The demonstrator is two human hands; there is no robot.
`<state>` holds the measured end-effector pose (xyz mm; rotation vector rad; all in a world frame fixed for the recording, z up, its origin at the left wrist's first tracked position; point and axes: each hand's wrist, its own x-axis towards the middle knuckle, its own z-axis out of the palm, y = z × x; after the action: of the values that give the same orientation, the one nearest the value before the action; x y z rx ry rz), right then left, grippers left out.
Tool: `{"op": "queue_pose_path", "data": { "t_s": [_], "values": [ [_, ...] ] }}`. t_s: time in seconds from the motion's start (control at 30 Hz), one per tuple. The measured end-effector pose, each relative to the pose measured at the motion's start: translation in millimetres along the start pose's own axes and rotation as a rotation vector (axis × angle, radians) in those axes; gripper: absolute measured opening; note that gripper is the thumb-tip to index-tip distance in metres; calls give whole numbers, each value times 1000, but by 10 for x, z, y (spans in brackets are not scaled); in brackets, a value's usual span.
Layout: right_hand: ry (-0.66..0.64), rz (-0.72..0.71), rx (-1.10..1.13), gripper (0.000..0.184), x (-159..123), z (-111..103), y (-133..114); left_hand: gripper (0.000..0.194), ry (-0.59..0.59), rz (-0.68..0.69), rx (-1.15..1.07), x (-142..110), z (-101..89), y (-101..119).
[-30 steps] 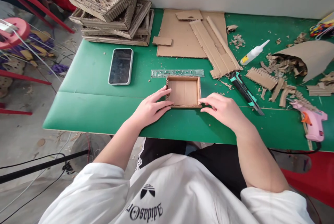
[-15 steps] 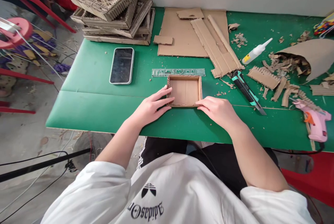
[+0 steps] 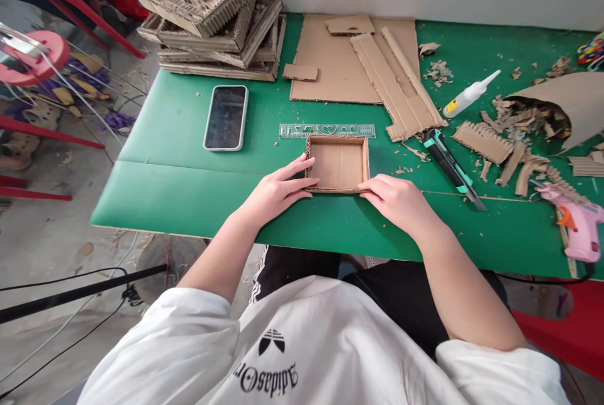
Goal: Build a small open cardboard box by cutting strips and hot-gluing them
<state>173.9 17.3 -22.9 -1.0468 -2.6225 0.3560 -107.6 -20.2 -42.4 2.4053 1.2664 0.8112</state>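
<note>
A small, shallow open cardboard box point(image 3: 338, 163) lies flat on the green table point(image 3: 155, 197) in front of me. My left hand point(image 3: 282, 190) holds its left side and near left corner, with fingertips reaching over the wall and the thumb low at the front. At the near right corner, my right hand point(image 3: 394, 196) pinches the front wall between thumb and fingers; the fingers partly hide that corner. Just behind the box lies a clear stencil ruler point(image 3: 326, 131).
Left of the box is a phone point(image 3: 226, 118), with stacked cardboard frames point(image 3: 202, 15) behind. Cardboard pieces point(image 3: 340, 72) lie at the back. On the right are a glue bottle point(image 3: 470, 94), a utility knife point(image 3: 453, 169), scraps and a pink glue gun point(image 3: 581, 222).
The whole scene sits slightly further right in the picture, as the camera has turned a little. Both hands keep their places on the box, which looks unmoved on the table.
</note>
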Motion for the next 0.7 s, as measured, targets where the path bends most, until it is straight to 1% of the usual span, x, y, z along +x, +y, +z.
{"op": "queue_pose_path", "data": {
  "t_s": [0.2, 0.3, 0.4, 0.57, 0.7],
  "values": [
    [5, 3, -19, 13, 7, 12, -11, 25, -4, 0, 13, -2, 1, 2],
    [-17, 28, -51, 13, 15, 18, -23, 24, -11, 3, 31, 2, -6, 16],
    [-59, 47, -87, 15, 20, 20, -33, 23, -16, 31, 98, 11, -11, 39],
    [-144, 69, -183, 21, 41, -5, -74, 19, -31, 93, 271, 37, -16, 77],
    [-223, 102, -269, 26, 79, -32, -133, 19, -46, 107, 333, 69, -27, 98]
  ]
}}
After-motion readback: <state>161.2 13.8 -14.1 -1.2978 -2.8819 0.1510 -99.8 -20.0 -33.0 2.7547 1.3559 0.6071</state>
